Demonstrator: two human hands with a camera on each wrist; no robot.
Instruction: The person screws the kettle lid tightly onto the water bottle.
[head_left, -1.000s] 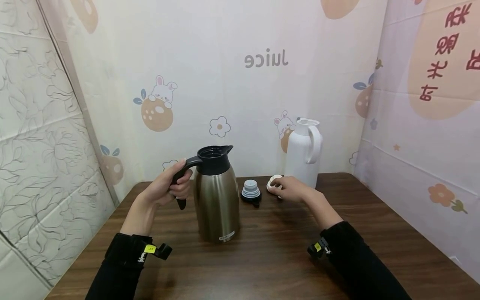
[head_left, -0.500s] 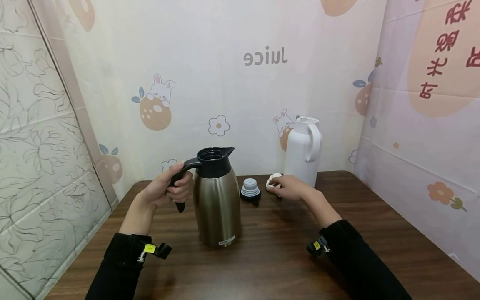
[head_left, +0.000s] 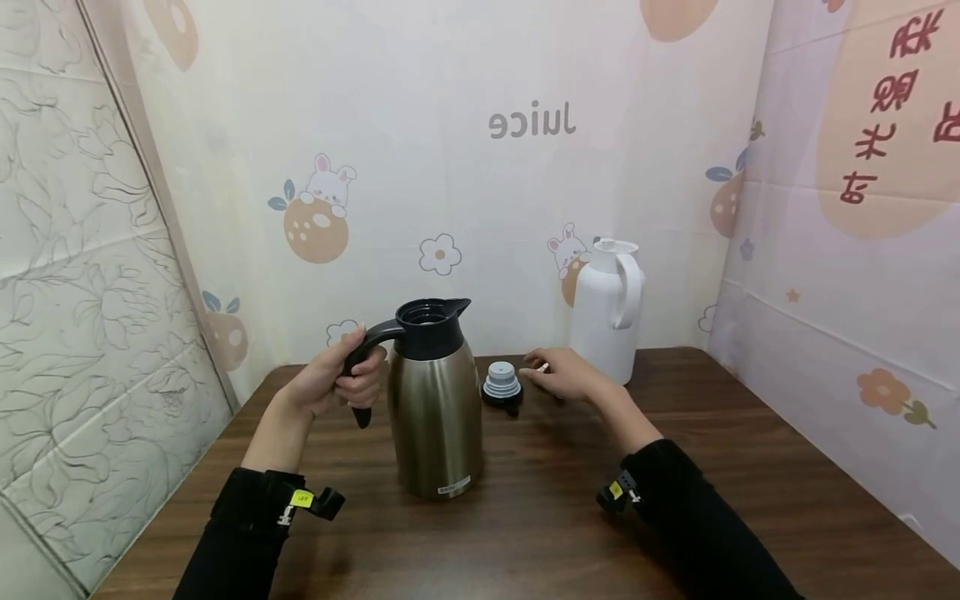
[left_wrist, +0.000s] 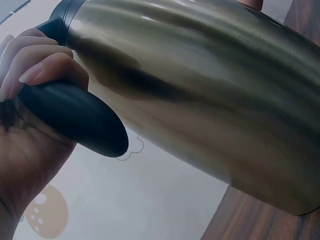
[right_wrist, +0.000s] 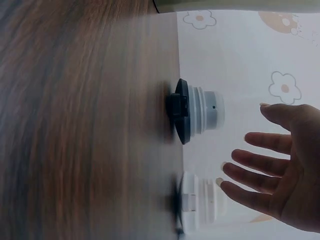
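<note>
My left hand (head_left: pixel 337 379) grips the black handle (left_wrist: pixel 75 120) of a bronze-coloured steel thermos jug (head_left: pixel 435 421). The jug stands upright with its black neck uncovered and its spout to the right. My right hand (head_left: pixel 566 377) hovers beside two stoppers, its fingers spread and holding nothing in the right wrist view. Nearest its fingertips are a grey stopper with a black cap (right_wrist: pixel 202 110) and a white stopper (right_wrist: pixel 197 202). Both lie cap down on the table. In the head view the right hand mostly hides the white one.
A white thermos jug (head_left: pixel 600 317) with its handle to the right stands at the back right, close behind my right hand. The dark wooden table (head_left: pixel 540 525) ends at a printed curtain (head_left: pixel 495 183) at the back, with further curtains at both sides.
My right hand has let go of the white stopper and moved left toward the grey one. The bronze jug has shifted slightly nearer to me, still gripped by the left hand.
</note>
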